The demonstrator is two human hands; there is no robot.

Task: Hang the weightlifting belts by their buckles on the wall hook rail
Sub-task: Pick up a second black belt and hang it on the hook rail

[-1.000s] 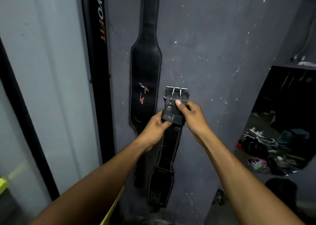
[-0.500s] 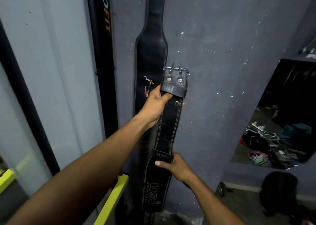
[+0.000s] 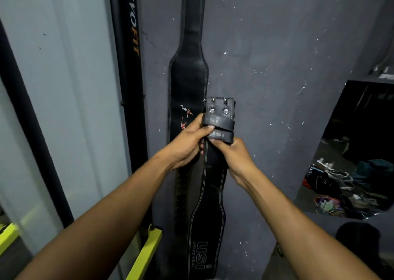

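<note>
Both hands hold a black belt (image 3: 210, 186) upright against the grey wall (image 3: 277, 56), near frame centre. Left hand (image 3: 187, 142) grips it just under the buckle (image 3: 219, 107), thumb across the upper loop (image 3: 218, 122). Right hand (image 3: 233, 154), at 4 o'clock from the left, has fingers (image 3: 217, 141) curled on the lower loop (image 3: 219, 135). A second belt (image 3: 188, 83) hangs flat on the wall at 11 o'clock, partly behind the first. Mirror (image 3: 349, 151) at 3 o'clock.

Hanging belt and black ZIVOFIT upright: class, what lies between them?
In the head view, only bare grey wall separates the hanging belt from the upright.
</note>
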